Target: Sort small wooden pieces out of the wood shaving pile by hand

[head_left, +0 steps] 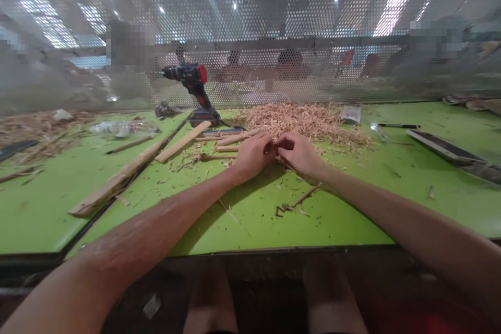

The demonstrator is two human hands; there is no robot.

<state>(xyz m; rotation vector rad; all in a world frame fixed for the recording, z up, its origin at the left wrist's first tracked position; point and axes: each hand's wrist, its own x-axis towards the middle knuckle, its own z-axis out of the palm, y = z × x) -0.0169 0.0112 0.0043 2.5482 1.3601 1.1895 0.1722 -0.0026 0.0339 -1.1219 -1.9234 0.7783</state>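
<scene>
My left hand (253,155) and my right hand (298,153) meet over the green tabletop (230,224), fingertips almost touching. Both have curled, pinching fingers. Whatever lies between them is too small or too hidden to name. Just beyond my hands spreads a heap of wood shavings (297,120). Thin wood strips (235,140) lie behind and left of my left hand. A slim stick (306,195) rests below my right hand, with dark curled scraps (282,210) at its lower end.
A cordless drill (195,91) stands upright on its battery at back left. Long wooden boards (117,182) lie on the left, near a clear plastic bottle (125,128). At right are a pen (399,126) and a flat dark tablet-like object (446,146). A perforated metal screen (250,73) closes the back.
</scene>
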